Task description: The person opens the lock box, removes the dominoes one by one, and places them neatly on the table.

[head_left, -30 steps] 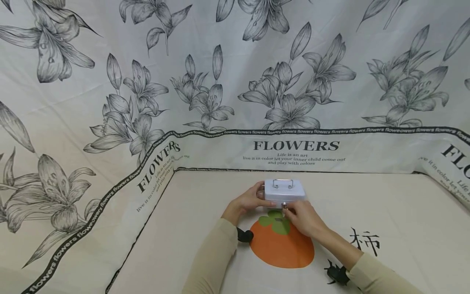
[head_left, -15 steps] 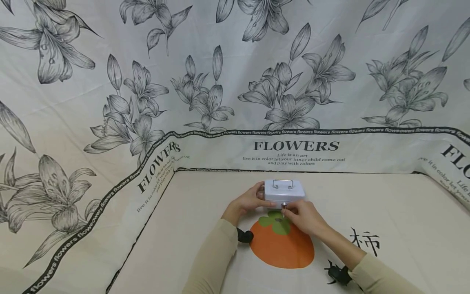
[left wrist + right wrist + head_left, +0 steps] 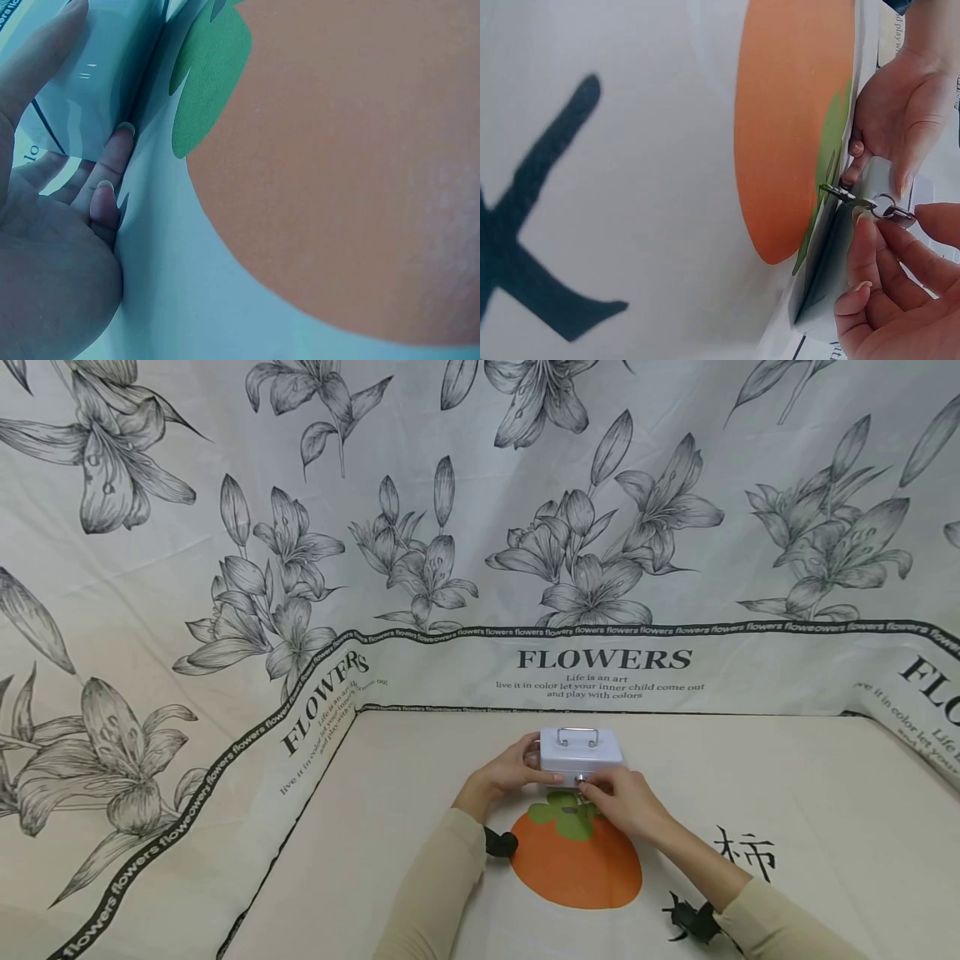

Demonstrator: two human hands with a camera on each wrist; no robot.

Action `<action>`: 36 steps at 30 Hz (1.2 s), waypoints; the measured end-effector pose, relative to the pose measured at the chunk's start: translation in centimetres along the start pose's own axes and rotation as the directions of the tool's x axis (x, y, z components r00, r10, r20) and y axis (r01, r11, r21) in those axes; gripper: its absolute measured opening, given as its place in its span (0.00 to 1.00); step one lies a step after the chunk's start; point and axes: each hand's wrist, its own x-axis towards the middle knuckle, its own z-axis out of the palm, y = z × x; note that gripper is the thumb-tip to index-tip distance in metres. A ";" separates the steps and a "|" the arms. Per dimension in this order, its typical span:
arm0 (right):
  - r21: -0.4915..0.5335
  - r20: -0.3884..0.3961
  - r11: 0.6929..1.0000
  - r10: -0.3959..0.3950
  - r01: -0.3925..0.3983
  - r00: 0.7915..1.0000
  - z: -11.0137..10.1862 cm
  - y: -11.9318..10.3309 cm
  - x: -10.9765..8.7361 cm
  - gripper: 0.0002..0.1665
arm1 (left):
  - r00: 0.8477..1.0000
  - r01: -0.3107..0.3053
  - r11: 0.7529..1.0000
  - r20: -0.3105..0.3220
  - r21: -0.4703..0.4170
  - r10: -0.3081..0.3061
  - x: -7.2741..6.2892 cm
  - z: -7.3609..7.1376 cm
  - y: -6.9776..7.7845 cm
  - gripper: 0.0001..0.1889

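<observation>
A small white cash box with a metal handle on its lid stands on the cloth-covered table, lid down. My left hand grips its left side, thumb along the front and fingers around the side, as the left wrist view also shows. At the front lock, my right hand pinches a key between thumb and fingers. From that key hangs a ring with a second key on it. The lock's face is largely hidden by the key and fingers.
The tablecloth bears a printed orange persimmon just in front of the box and a black character to the right. Flower-printed cloth rises behind the table. Black wrist gear sits at the right sleeve.
My right fingers have shifted very slightly at the key. The cash box and my left hand hold their place, and the head view has tilted a little.
</observation>
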 end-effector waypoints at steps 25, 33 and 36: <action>0.317 0.134 0.933 0.135 -0.172 0.982 0.0 0.4 -0.6 0.19 | 0.999 0.003 1.000 -0.032 0.006 -0.003 0.1 0.1 0.0 0.49; 0.388 0.170 0.882 0.217 -0.267 0.961 0.1 0.4 -0.7 0.19 | 0.999 0.007 1.000 -0.041 0.014 -0.007 0.0 0.2 0.0 0.49; 0.426 0.185 0.857 0.232 -0.291 0.955 0.2 0.5 -0.7 0.19 | 0.999 0.002 1.000 -0.041 0.015 -0.001 -0.1 0.2 0.0 0.49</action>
